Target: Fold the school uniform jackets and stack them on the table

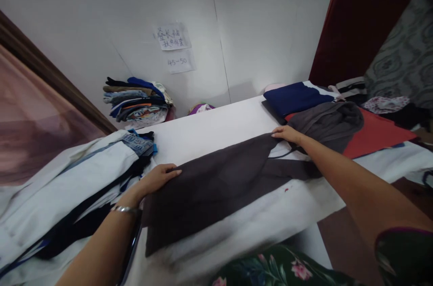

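A dark grey-brown garment (219, 182) lies folded lengthwise across the white table in front of me, with a dark cord near its right end. My left hand (160, 178) grips its far left edge, thumb and fingers closed on the cloth. At the upper right corner, my right hand (286, 134) pinches the same garment between its fingers. A bunched grey hood (326, 121) lies just beyond my right forearm, on a red garment (375, 135); whether it belongs to the dark garment is hidden. White cloth (246, 232) spreads along the garment's near side.
Loose white and denim clothes (71, 186) heap up at the left. A folded stack (138, 101) stands by the wall at back left. Folded navy cloth (297, 98) sits at back right. Two handwritten paper signs (174, 37) hang on the wall.
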Demonstrator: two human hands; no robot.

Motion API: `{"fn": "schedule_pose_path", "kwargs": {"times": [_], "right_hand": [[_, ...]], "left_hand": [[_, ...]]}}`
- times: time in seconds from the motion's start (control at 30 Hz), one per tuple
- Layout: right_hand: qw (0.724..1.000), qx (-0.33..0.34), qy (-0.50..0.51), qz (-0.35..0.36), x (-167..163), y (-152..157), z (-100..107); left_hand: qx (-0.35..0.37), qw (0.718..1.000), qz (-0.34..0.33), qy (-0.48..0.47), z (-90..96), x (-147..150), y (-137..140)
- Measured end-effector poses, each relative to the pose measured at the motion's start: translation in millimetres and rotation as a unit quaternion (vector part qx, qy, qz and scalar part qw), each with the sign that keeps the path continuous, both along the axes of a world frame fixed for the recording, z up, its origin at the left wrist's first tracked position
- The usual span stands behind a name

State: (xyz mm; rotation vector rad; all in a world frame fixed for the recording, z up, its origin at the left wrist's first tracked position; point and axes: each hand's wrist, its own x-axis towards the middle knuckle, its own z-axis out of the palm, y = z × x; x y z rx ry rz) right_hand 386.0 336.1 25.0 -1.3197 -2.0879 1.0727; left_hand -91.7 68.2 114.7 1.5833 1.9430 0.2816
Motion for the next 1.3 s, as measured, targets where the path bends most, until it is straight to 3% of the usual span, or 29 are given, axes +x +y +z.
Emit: {"fn": "schedule_pose_path", "kwargs": {"times": [0.13, 0.27, 0.47, 0.67, 0.93, 1.1, 1.2, 1.3], "right_hand": [[0.994, 0.046, -0.102, -0.017, -18, 13, -3], [0.978, 0.09, -0.186, -0.043, -31, 18, -10], [0.964, 0.123, -0.229, -0.06, -32, 9, -17], [0.965, 0.144, -0.207, -0.067, -29, 2, -9], [0.961, 0.17, -0.209, -0.069, -21, -14, 3], [0.943, 0.184, -0.272, -0.053, -29, -20, 2], [0.932, 0.191, -0.301, -0.06, -34, -22, 2], [0.929, 0.188, -0.313, -0.063, -35, -24, 6]], "left_hand": [[0.0, 0.987, 0.017, 0.16, -38.7, -5, 26], [0.016, 0.978, 0.024, 0.207, -56.2, -6, 28], [0.057, 0.975, 0.066, 0.205, -60.6, -10, 11], [0.1, 0.973, 0.093, 0.187, -59.1, -10, 9], [0.071, 0.978, 0.109, 0.163, -60.9, -23, 18], [0.041, 0.972, 0.062, 0.222, -56.0, -22, 22], [0.113, 0.948, 0.047, 0.295, -58.1, -13, 26], [0.196, 0.935, -0.021, 0.295, -73.5, 6, 29]]}}
